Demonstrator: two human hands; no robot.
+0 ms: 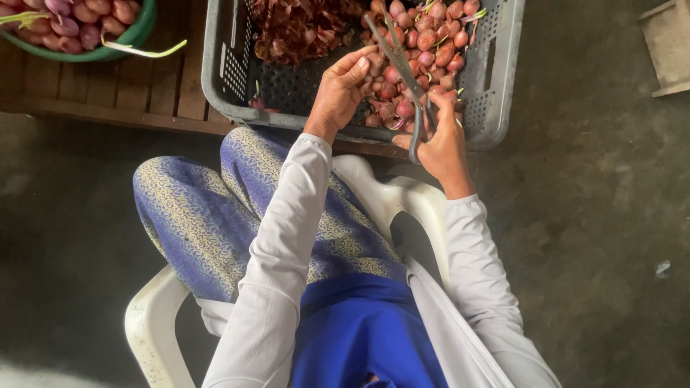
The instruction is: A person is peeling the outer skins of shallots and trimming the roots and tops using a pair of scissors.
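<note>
Head view shows my left hand (341,90) with fingers pinching a shallot (379,92) while my right hand (442,140) grips scissors (406,72); I judge blades should stay clear of fingertips

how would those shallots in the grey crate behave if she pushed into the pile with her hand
The shallots look small and rounded, so they would likely roll and shift aside in the grey crate. Their papery skins, like the loose peelings beside them, probably flake off and feel slippery. The left hand could likely lift one easily.
</note>
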